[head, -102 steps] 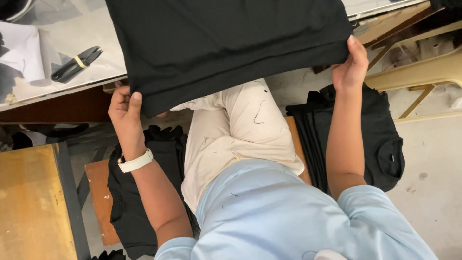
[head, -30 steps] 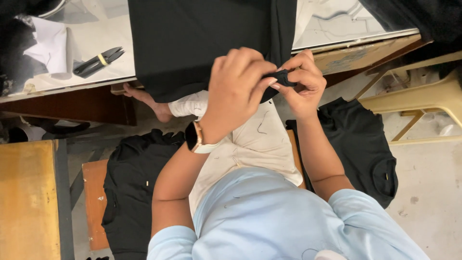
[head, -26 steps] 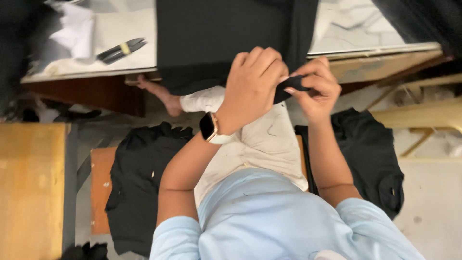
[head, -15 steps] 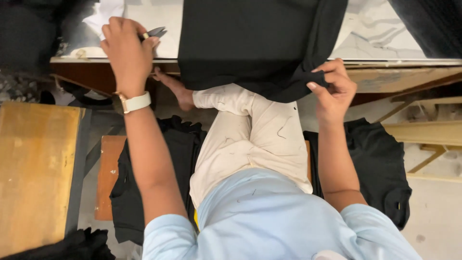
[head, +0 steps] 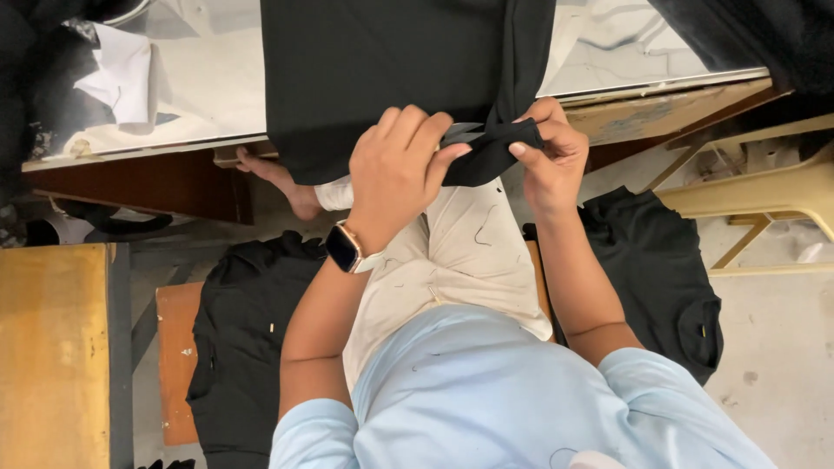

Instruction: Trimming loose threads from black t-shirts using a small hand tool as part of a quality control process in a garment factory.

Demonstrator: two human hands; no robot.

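Garment (head: 382, 78), black and plain, lies spread on the counter (head: 208, 87) at twelve o'clock, its lower part hanging over the near edge toward the lap; one corner is drawn into a dark bunched fold between the two hands; the cloth looks matte and smooth on top, creased only where it is gathered. No container shows in view; loose things sit on surfaces instead: white paper (head: 117, 74) lies crumpled on the counter at ten o'clock, well apart from the garment. Left hand (head: 400, 174) is at the counter's edge, fingers (head: 434, 143) curled together over the fold, a small grey tool partly showing under them, too hidden to tell its kind; a watch (head: 345, 247) sits on that wrist. Right hand (head: 547, 156) is just beside it at three o'clock, fingers pinched on the bunched corner; the hands nearly touch. Counter's near edge runs left to right just above the hands, glossy on top, brown wood below. Below, a wooden bench (head: 178, 347) carries a black pile (head: 239, 347) at eight o'clock; a second dark pile (head: 660, 269) lies at four o'clock beside the right forearm; a yellow wooden top (head: 52, 356) fills nine o'clock; a pale chair (head: 756, 191) stands at three o'clock. Open floor (head: 782, 373) shows at five o'clock; room about the hands is tight, hemmed by the counter's edge and the lap.
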